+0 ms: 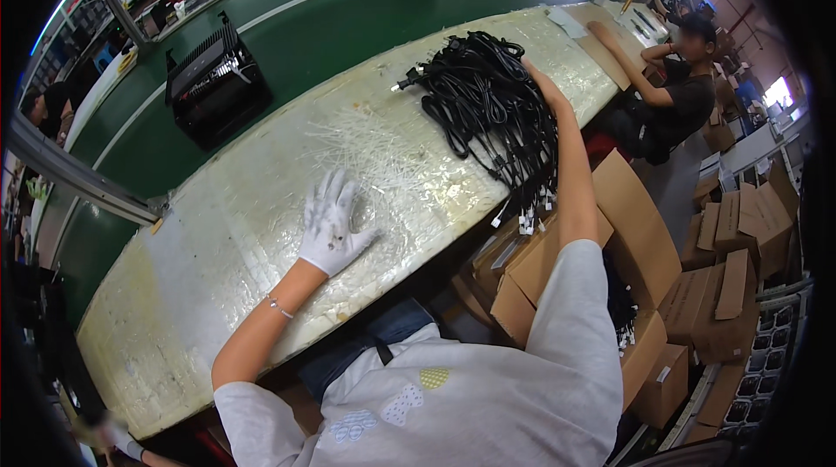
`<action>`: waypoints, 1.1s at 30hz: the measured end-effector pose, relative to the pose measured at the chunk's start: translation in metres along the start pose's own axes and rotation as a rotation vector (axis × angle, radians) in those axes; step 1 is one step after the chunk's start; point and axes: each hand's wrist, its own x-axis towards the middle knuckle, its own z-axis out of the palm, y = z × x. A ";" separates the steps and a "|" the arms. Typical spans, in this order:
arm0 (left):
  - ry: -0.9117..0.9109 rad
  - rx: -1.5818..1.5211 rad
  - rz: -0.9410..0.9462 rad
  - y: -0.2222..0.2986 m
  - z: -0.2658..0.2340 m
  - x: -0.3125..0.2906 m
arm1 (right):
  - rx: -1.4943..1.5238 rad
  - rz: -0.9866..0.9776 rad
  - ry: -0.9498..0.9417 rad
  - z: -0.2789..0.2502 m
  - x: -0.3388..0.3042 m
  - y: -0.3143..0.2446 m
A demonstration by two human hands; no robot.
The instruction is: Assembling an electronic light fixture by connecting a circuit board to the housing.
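Observation:
My left hand [333,225], in a smudged white glove, lies open with its fingers spread on the plastic-covered worktable [205,240]. Beside its fingertips are many thin white strips [366,149], scattered loose. To the right, black cables [492,105] lie in a big heap of coiled bundles, their white connectors [528,221] hanging over the table's near edge. My right hand [549,91] reaches round the heap's right side and touches it. Its fingers are mostly hidden by the cables, so their grip does not show.
Beyond the worktable runs a green conveyor belt [340,10] carrying a black appliance housing [216,84]. An open cardboard box [640,223] with more cables stands by my right side. A co-worker [679,88] sits at the far right. Cartons [718,301] are stacked behind. A metal post [78,171] rises at left.

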 end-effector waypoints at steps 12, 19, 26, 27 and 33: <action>0.049 -0.060 -0.013 0.009 0.007 0.005 | 0.004 0.031 -0.139 -0.009 -0.035 -0.023; 0.001 -0.024 -0.035 0.013 0.001 0.014 | -0.033 -0.081 -0.095 -0.009 -0.039 -0.022; 0.025 -0.012 0.030 0.009 0.005 0.011 | 0.064 0.035 -0.168 -0.001 -0.034 -0.018; 0.023 -0.008 0.049 0.008 0.005 0.010 | 0.103 0.031 -0.186 0.003 -0.036 -0.018; -0.028 -0.045 0.036 0.015 -0.002 0.007 | 0.054 0.058 -0.202 0.024 -0.034 -0.022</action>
